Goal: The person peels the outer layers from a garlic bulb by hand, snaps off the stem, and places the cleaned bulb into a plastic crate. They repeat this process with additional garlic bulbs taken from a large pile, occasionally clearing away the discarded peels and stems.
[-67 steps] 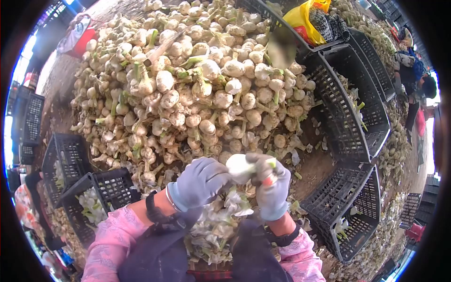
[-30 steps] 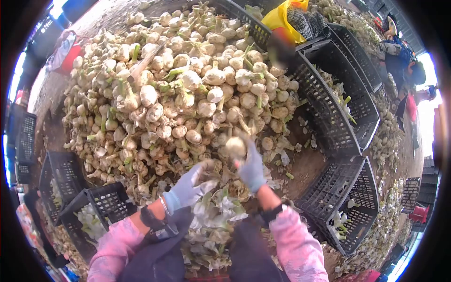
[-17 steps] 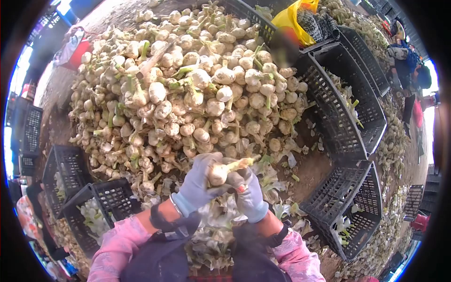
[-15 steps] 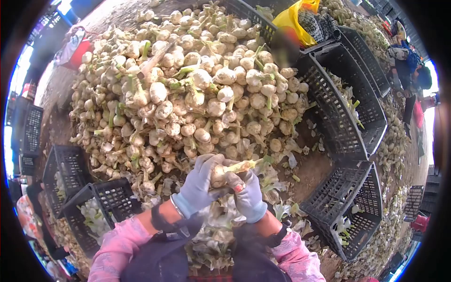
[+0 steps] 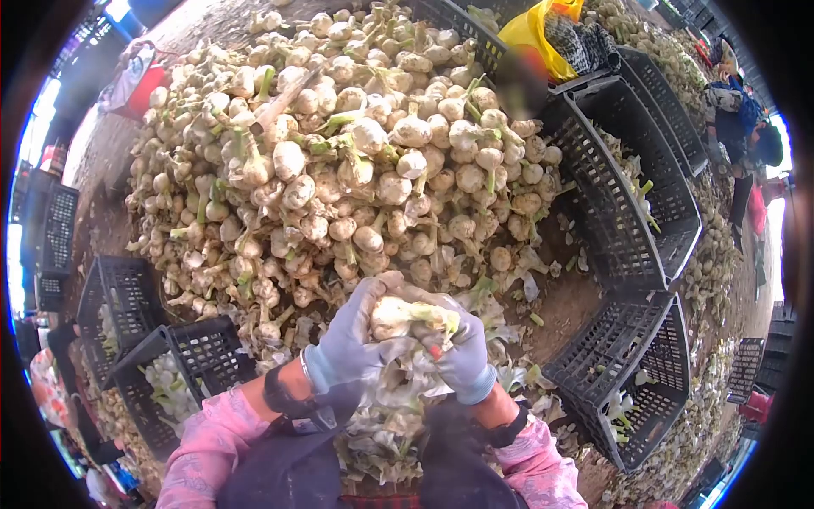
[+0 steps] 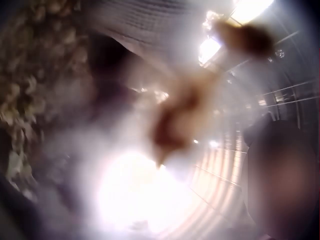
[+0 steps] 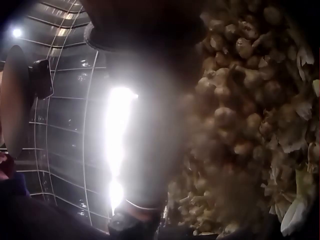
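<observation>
In the head view, a garlic bulb [image 5: 390, 319] with a thick pale stem [image 5: 434, 316] lies between my two gloved hands, just above my lap. The fingers and thumb of my left hand [image 5: 346, 341] curl round the bulb from the left. My right hand [image 5: 465, 356] grips the stem end, thumb in front with a red patch near its tip. Beyond both hands rises a large heap of garlic bulbs [image 5: 297, 187], many with stems attached. Loose peeled skins [image 5: 386, 424] lie between my knees. The left wrist view is blurred and glaring; the right wrist view shows the heap beside a dark blur.
Black plastic crates stand at the right, an upper crate [image 5: 619, 187] and a lower crate [image 5: 623, 373], both with trimmed garlic inside. Two more sit at the left, the nearer crate [image 5: 208, 356] holding white pieces. A yellow bag [image 5: 543, 38] rests at the back right; people work farther off.
A cleaned white bulb left my hands earlier. My right hand then brought another bulb from the heap, and my left took hold of it. My right fingers have since moved up its stem.
</observation>
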Available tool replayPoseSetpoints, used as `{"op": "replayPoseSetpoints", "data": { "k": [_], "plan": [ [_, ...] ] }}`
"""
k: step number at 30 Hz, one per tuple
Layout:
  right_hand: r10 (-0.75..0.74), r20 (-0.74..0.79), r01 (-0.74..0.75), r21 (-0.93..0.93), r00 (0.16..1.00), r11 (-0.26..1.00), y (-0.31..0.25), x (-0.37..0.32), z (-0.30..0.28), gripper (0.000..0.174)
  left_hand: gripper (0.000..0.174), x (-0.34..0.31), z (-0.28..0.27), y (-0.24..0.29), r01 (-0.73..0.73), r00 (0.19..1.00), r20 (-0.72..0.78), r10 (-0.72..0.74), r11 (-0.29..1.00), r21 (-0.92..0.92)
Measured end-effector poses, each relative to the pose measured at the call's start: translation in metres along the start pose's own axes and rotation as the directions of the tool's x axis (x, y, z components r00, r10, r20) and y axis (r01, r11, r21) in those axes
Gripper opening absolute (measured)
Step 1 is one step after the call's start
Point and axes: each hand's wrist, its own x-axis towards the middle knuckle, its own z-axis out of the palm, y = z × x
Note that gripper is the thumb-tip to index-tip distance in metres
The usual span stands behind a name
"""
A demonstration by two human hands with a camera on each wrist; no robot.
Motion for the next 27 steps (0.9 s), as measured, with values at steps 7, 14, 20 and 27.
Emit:
{"op": "replayPoseSetpoints", "data": {
  "k": [7, 14, 20, 27],
  "plan": [
    [-0.161, -0.040, 0.134, -0.373, 0.986, 0.918, -0.012, 0.019, -0.028, 0.045, 0.081, 0.003, 0.016, 0.034, -0.249, 0.953, 0.231, 0.195, 0.939, 0.239],
    [0.110, 0.187, -0.174, 0.375, 0.976, 0.910, -0.016, -0.006, -0.008, 0.046, 0.087, 0.003, 0.015, 0.031, -0.300, 0.904, -0.016, 0.428, 0.659, 0.690],
    [0.082, -0.118, -0.076, 0.052, 0.990, 0.996, -0.017, -0.009, 0.007, 0.026, 0.088, 0.004, 0.017, 0.022, -0.401, 0.825, 0.078, 0.560, 0.482, 0.779],
    [-0.379, -0.082, 0.298, -0.477, 0.922, 0.827, -0.011, 0.012, 0.000, 0.035, 0.075, 0.009, 0.026, 0.031, -0.245, 0.961, 0.115, 0.250, 0.968, -0.051]
  ]
}}
